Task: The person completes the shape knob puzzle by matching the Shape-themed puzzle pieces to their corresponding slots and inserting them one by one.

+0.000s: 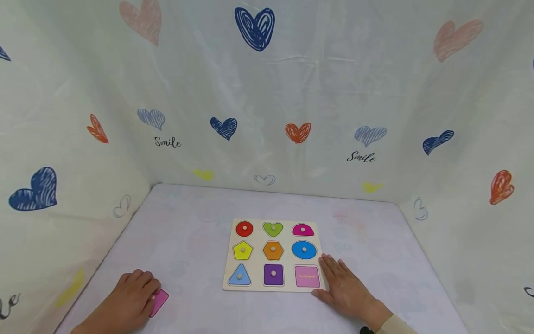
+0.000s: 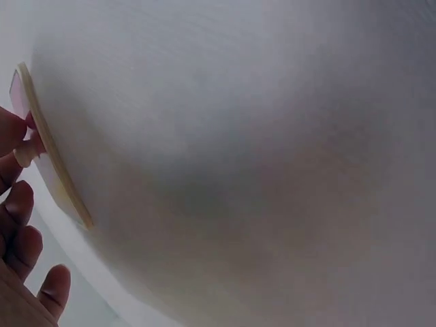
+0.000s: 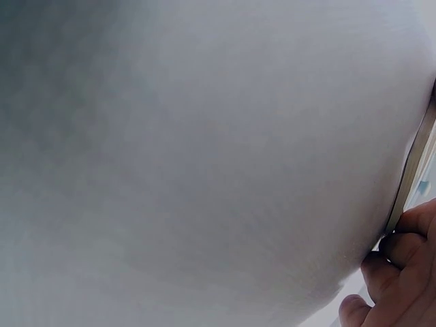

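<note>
A wooden shape puzzle board [image 1: 257,241] lies on the table with knobbed pieces in most of its places. Its lower right recess [image 1: 307,277] is bare, pink and printed with a word. Off to the left, my left hand [image 1: 132,297] pinches the small knob of a pink rectangular puzzle piece [image 1: 159,302]. In the left wrist view that piece [image 2: 51,153] stands edge-on, with finger and thumb at its knob. My right hand [image 1: 348,290] rests with extended fingers against the board's right edge. The right wrist view shows its fingers [image 3: 402,252] touching the board's side [image 3: 413,170].
The table [image 1: 192,260] has a pale cloth cover. Behind it and at both sides hangs a white curtain [image 1: 317,88] printed with hearts and the word Smile. Blue triangle [image 1: 239,279], purple square [image 1: 273,280] and blue oval [image 1: 298,254] pieces sit in the board.
</note>
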`<state>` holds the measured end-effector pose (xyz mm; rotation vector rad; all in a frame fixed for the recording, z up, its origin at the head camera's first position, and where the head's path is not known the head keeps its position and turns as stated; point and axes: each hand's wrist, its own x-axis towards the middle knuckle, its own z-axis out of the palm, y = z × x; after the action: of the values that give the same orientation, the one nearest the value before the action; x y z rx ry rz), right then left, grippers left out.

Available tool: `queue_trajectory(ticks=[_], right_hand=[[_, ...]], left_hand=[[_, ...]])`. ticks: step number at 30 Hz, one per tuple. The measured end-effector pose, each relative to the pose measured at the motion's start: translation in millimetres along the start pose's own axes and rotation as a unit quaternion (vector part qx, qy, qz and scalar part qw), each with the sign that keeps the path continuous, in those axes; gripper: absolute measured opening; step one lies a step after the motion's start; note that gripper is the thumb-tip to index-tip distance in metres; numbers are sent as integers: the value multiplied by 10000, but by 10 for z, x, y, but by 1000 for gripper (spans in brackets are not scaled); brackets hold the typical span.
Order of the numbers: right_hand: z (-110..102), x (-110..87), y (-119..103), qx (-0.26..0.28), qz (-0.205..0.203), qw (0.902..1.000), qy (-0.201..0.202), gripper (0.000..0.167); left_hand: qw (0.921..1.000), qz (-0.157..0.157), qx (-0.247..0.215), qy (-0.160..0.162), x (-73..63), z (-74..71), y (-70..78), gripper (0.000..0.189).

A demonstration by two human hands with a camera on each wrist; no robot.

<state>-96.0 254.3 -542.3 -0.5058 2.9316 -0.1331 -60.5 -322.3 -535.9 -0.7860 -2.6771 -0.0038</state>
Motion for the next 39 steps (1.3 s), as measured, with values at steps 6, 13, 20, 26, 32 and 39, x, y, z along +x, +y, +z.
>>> queue_trajectory(ticks=[6, 13, 20, 26, 32, 39], right_hand=[[-7, 2, -7, 23, -2, 10000, 26, 97], [-8, 0, -3, 55, -13, 10000, 35, 97], [-2, 4, 7, -10, -19, 10000, 35, 96], [-9, 5, -1, -7, 30, 10000, -4, 97], [-1, 4, -2, -58, 66, 10000, -31, 97], [6, 6, 11, -61, 18, 10000, -4, 97]], left_hand=[[10000, 62, 36, 57, -32, 31, -46, 26], [9997, -144, 167, -69, 53, 56, -61, 19], [9992, -294, 64, 246, 203, 129, -80, 57], [9976, -650, 106, -230, 237, 119, -39, 29], [9952, -919, 121, -307, 236, 82, 19, 27], [9909, -1213, 73, -580, 234, 57, 56, 28]])
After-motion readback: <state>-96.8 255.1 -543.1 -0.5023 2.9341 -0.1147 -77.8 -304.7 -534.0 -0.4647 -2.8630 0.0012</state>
